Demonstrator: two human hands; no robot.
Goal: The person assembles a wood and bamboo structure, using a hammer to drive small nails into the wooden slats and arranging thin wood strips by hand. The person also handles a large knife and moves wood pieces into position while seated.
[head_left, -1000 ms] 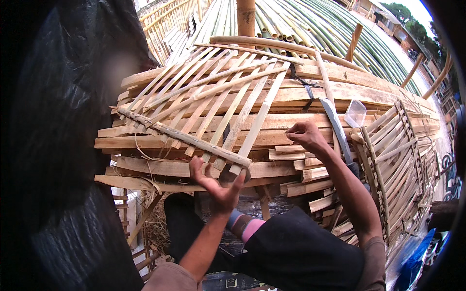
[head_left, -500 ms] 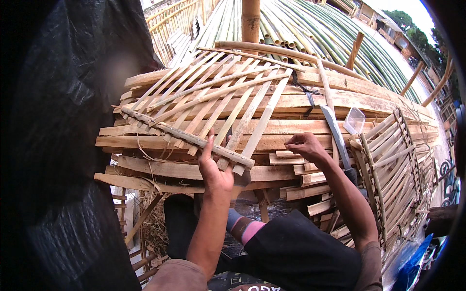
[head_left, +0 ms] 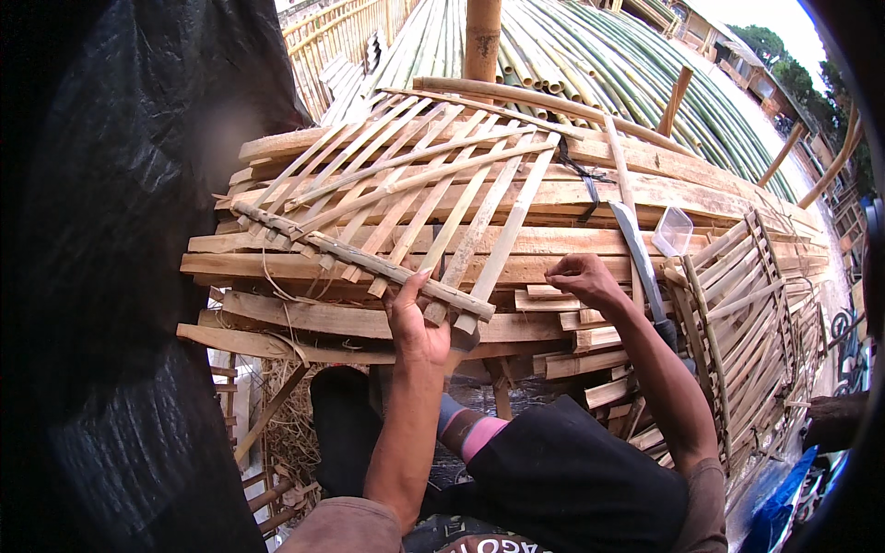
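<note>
Gripping the cross stick of the slat panel at its near corner, our left hand is clamped on it, while our right hand rests fingers-curled on loose strips beside it; whether it pinches one, we cannot tell. Splintery split bamboo could cut us, and the long knife lies just right.

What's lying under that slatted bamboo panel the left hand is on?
The bamboo panel rests on a stack of split bamboo planks, whose edges show below the left hand. The stack's top beneath the slats is mostly covered.
</note>
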